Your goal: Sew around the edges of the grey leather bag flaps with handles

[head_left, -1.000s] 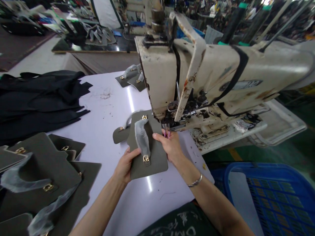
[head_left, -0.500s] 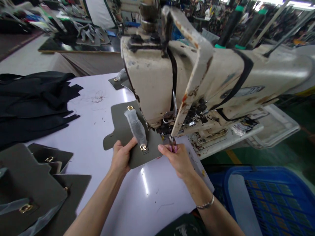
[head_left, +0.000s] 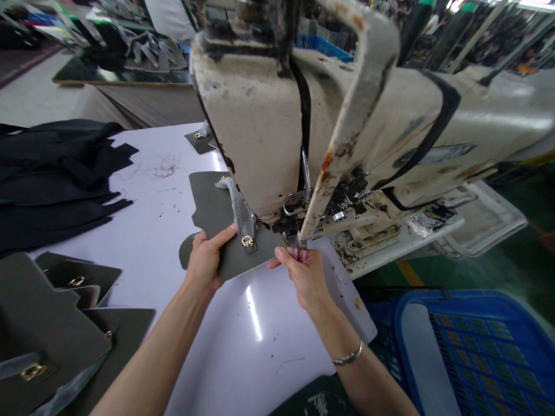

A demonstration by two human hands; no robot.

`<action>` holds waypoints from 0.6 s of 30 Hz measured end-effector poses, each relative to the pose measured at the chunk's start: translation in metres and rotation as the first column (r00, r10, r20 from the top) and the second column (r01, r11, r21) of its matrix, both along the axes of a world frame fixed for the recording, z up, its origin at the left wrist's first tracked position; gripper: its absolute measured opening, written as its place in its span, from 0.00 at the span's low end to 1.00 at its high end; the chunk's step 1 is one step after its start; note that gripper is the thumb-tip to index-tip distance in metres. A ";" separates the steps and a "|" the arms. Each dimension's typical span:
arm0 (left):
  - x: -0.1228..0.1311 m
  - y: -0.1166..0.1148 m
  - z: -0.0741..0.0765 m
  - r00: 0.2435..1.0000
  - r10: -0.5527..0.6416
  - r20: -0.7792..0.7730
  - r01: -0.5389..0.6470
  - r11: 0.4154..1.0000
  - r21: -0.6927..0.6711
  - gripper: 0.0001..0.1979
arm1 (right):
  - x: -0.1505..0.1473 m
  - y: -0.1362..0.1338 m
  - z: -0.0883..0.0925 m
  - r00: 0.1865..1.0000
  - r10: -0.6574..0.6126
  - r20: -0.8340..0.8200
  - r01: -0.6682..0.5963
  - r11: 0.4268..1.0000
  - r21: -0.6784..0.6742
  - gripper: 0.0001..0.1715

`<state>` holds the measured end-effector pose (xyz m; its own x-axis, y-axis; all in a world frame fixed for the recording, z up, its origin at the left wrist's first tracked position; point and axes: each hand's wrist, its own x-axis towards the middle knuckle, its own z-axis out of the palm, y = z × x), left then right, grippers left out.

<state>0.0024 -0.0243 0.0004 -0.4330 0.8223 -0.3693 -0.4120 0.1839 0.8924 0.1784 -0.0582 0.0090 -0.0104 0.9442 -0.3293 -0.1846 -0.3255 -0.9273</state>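
Observation:
My left hand (head_left: 203, 260) grips the left side of a grey-green panel (head_left: 212, 202), thumb on top. The panel carries a strap handle wrapped in clear plastic (head_left: 244, 222), with gold buckles at its ends. Its right part lies close to the needle area of a worn cream sewing machine (head_left: 255, 127). My right hand (head_left: 307, 277) is closed around small scissors (head_left: 300, 253) with pink-purple handles. The blades are partly hidden by the machine's bent guard bar (head_left: 332, 156). The right fingertips are at the panel's near right edge; whether they pinch it I cannot tell.
More grey-green panels (head_left: 39, 306) with gold fittings lie at the left, with black fabric pieces (head_left: 56, 185) behind them. A small panel (head_left: 202, 140) lies beyond the machine head. A blue basket (head_left: 485, 300) stands at the lower right. Thread scraps (head_left: 165, 169) dot the white table (head_left: 234, 358).
The view has shifted a little. The panel has turned and tilted slightly in my left hand, its far part nearer the machine head. My right hand has moved slightly left, still holding the scissors.

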 end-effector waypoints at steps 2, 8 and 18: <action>0.000 0.006 -0.002 1.000 0.000 0.011 -0.001 1.000 0.023 0.25 | -0.002 0.003 -0.002 1.000 -0.027 -0.008 0.027 1.000 0.006 0.19; -0.009 0.021 0.003 0.963 -0.190 0.190 0.198 0.980 -0.022 0.29 | -0.008 0.009 -0.006 0.998 -0.058 -0.030 0.058 0.998 0.018 0.21; -0.014 0.018 0.015 0.944 -0.301 -0.137 0.315 0.944 0.098 0.29 | -0.012 0.007 -0.002 0.993 -0.101 -0.054 0.102 0.995 0.003 0.21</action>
